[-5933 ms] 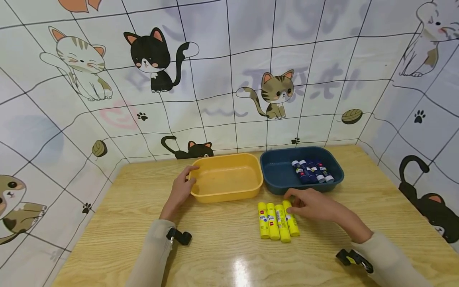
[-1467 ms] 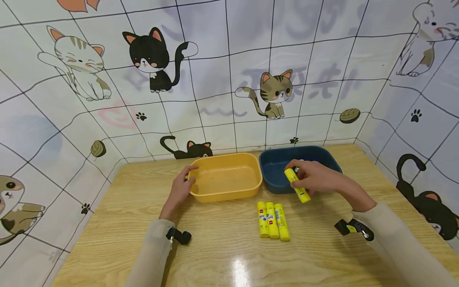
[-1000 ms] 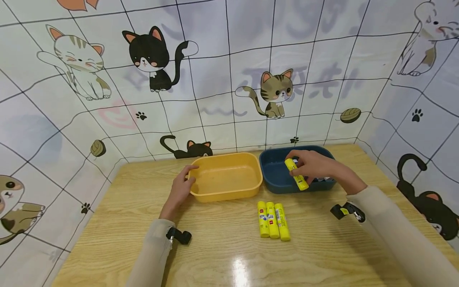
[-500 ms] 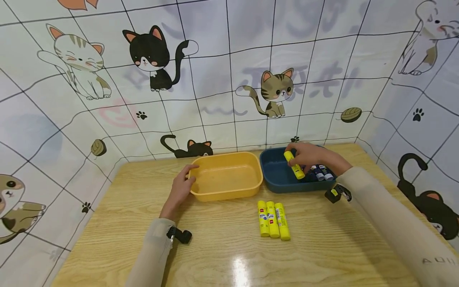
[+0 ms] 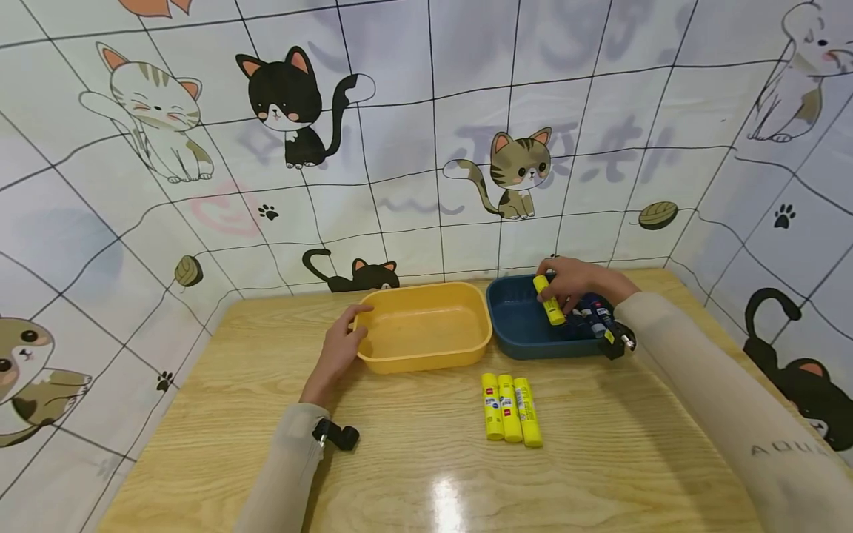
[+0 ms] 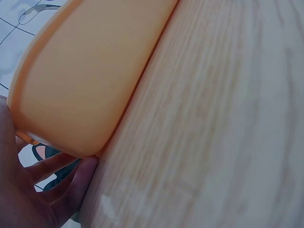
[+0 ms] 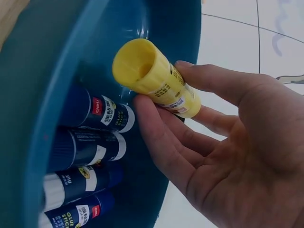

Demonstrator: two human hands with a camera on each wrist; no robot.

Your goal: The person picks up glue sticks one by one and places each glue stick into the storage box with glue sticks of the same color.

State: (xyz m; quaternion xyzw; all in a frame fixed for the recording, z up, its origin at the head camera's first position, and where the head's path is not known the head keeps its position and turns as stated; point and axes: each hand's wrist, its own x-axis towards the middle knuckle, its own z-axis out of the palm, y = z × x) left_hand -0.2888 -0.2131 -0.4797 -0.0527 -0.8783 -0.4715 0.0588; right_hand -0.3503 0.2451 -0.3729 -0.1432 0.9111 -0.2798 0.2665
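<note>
My right hand (image 5: 566,281) pinches a yellow glue stick (image 5: 549,301) between thumb and fingers, tilted over the blue basin (image 5: 520,348). In the right wrist view the yellow glue stick (image 7: 159,78) points its hollow end toward the camera. Beside it, several dark blue glue sticks (image 7: 80,147) lie in a row inside the basin. My left hand (image 5: 340,346) holds the left end of the yellow basin (image 5: 426,363), fingers at its rim. The left wrist view shows fingers (image 6: 78,183) against the basin's end wall. Three yellow glue sticks (image 5: 509,409) lie side by side on the table.
Both basins stand side by side at the back of the wooden table (image 5: 400,459), near a wall sheet (image 5: 413,148) printed with cats. No objects show inside the yellow basin. A small camera is strapped on each wrist.
My right hand has picked the rightmost yellow glue stick from the row of several and carried it back, up over and into the blue basin. My left hand stays at the yellow basin.
</note>
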